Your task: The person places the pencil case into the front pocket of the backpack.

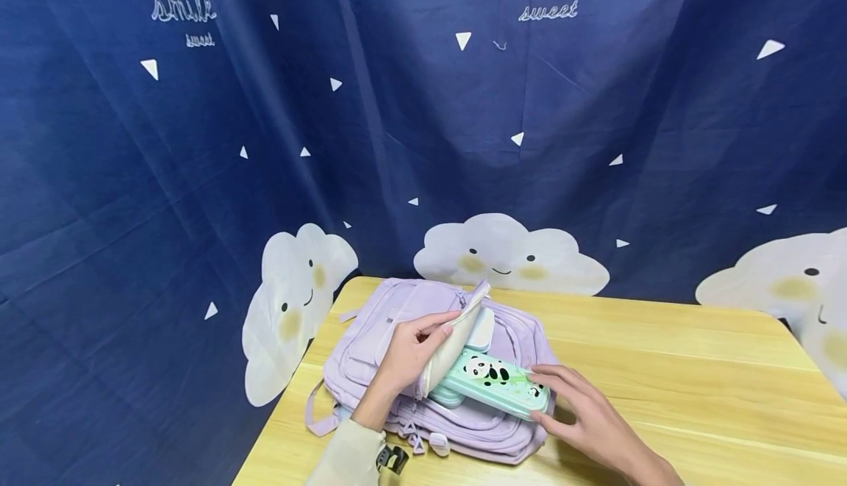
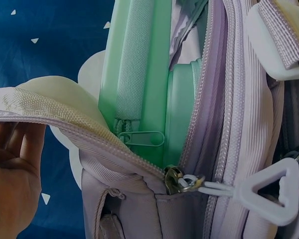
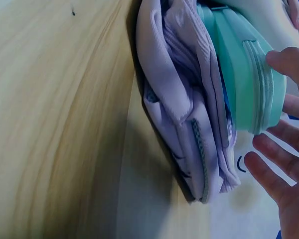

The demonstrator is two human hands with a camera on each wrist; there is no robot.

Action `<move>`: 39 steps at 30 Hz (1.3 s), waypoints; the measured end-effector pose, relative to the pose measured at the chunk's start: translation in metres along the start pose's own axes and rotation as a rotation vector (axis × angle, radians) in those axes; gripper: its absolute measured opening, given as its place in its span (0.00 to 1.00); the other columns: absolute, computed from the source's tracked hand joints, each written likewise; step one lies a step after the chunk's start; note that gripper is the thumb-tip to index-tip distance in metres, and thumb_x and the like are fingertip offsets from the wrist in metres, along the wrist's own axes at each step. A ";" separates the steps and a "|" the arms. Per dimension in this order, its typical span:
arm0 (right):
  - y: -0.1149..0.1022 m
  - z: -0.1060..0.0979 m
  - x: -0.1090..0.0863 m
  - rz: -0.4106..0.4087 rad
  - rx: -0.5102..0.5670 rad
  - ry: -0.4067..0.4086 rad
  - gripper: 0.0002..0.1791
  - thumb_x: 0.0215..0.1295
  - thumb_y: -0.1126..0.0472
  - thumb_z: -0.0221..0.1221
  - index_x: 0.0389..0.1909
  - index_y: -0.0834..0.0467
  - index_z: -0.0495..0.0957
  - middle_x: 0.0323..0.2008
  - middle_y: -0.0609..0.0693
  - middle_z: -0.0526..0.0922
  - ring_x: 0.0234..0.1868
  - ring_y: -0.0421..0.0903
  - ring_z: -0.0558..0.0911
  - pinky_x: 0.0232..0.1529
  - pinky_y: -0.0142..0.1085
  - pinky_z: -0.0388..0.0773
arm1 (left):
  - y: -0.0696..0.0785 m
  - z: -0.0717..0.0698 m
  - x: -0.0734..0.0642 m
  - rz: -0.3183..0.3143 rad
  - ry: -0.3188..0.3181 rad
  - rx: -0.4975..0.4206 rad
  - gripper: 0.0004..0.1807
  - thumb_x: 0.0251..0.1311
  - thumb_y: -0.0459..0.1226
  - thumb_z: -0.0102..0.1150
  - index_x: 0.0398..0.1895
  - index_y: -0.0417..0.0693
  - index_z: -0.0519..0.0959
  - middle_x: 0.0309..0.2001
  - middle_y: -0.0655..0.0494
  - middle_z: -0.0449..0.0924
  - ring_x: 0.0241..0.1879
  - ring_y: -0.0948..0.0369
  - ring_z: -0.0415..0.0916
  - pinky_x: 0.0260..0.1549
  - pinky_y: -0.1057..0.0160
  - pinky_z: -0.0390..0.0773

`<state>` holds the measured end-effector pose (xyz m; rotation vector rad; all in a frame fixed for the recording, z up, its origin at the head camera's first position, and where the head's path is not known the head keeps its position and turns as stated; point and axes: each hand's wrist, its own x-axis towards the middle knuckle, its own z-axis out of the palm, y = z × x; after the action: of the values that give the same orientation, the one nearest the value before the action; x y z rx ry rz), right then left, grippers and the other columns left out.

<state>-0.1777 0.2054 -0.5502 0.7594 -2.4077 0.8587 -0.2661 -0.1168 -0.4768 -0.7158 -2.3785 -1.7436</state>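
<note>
A lilac backpack (image 1: 413, 302) lies on the table with one compartment unzipped. My left hand (image 1: 409, 350) pinches the edge of its pale-lined flap (image 1: 450, 346) between thumb and fingers, lifting it. Partly inside the opening is a mint-green pencil case (image 1: 492, 384) with pandas on top. At its outer right end, my right hand (image 1: 582, 412) holds it between thumb and fingers. The case's zipper and pull (image 2: 144, 138) show in the left wrist view. Below it sits another mint-green item (image 1: 446, 397), mostly hidden. A white-topped item (image 1: 483, 329) lies behind, also in the opening.
The backpack rests on a light wooden table (image 1: 662, 368), close to its left edge. Triangular zipper pulls (image 1: 415, 442) and a strap (image 1: 320, 420) hang at its near side. A dark blue curtain (image 1: 423, 118) with clouds stands behind and to the left.
</note>
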 end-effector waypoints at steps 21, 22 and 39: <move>0.003 -0.003 -0.011 0.024 0.039 0.040 0.34 0.56 0.59 0.83 0.65 0.45 0.84 0.63 0.44 0.86 0.61 0.39 0.85 0.68 0.14 0.62 | 0.003 0.002 -0.001 0.001 0.000 -0.011 0.16 0.76 0.37 0.66 0.63 0.48 0.89 0.39 0.48 0.93 0.37 0.68 0.79 0.40 0.70 0.78; 0.002 -0.003 -0.010 0.028 0.039 0.039 0.34 0.56 0.59 0.83 0.65 0.45 0.85 0.63 0.44 0.86 0.61 0.39 0.85 0.68 0.13 0.62 | 0.003 0.002 -0.001 0.000 0.000 -0.011 0.16 0.76 0.37 0.66 0.63 0.48 0.89 0.39 0.48 0.93 0.37 0.68 0.79 0.40 0.70 0.78; -0.006 0.005 -0.002 0.064 0.037 0.029 0.33 0.57 0.56 0.82 0.65 0.44 0.84 0.63 0.42 0.86 0.63 0.45 0.86 0.70 0.13 0.59 | 0.005 0.003 -0.001 0.020 -0.006 -0.019 0.16 0.76 0.37 0.66 0.63 0.47 0.88 0.40 0.48 0.94 0.38 0.69 0.80 0.42 0.70 0.79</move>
<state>-0.1739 0.1989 -0.5519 0.6825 -2.4081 0.9349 -0.2624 -0.1138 -0.4739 -0.7460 -2.3533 -1.7612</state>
